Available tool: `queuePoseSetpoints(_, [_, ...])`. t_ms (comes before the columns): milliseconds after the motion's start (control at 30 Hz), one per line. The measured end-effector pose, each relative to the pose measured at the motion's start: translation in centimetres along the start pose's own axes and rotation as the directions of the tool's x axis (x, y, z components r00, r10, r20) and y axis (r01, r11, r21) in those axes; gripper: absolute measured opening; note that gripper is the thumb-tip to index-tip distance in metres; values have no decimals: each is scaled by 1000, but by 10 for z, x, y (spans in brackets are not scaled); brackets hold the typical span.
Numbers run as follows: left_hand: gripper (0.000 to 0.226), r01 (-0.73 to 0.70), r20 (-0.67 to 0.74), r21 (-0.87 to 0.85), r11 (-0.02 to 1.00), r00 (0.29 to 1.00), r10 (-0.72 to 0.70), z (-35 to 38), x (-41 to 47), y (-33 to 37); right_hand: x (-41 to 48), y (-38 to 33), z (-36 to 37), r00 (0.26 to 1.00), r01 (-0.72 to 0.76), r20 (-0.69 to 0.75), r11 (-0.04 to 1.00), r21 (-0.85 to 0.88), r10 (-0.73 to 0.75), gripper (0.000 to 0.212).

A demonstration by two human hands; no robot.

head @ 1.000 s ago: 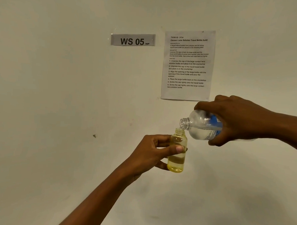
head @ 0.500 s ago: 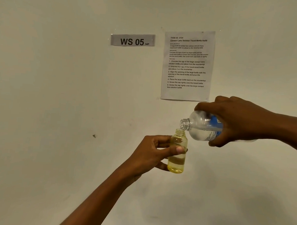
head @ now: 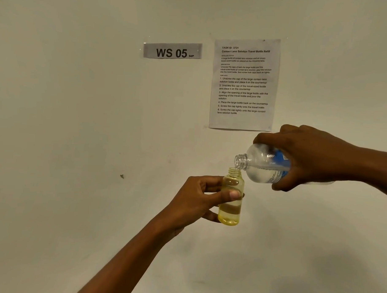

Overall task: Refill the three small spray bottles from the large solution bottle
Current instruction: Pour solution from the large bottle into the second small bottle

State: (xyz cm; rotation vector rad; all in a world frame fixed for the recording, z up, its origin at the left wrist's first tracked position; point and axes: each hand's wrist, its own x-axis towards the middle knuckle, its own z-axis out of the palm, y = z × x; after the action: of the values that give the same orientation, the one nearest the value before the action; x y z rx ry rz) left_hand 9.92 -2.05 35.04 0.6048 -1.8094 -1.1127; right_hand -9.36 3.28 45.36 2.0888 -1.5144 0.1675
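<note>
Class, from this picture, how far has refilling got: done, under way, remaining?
Done: large bottle and small bottle uncapped. Under way: right hand tips the large one over the small one, partly full, gripped by left hand. Remaining: topping up, capping; other bottles unseen.

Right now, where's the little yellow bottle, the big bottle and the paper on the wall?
little yellow bottle [head: 229, 213]: head view, bottom half
big bottle [head: 257, 165]: head view, clear shoulder
paper [head: 244, 86]: head view, its middle

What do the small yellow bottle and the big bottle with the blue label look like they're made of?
Small yellow bottle: probably yellow-tinted clear plastic, glossy, see-through.
Large bottle: likely colourless clear plastic, with glossy highlights and a moulded threaded neck; glass cannot be ruled out.
Blue label: printed film or paper, hard to tell.
</note>
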Motion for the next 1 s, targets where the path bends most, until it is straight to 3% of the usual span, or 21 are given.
queuePoseSetpoints(1000, [24, 5, -10, 5, 1000, 1000, -4, -3, -1, -3, 2, -2, 0, 1000, 1, 14, 1000, -6, -1, 74])
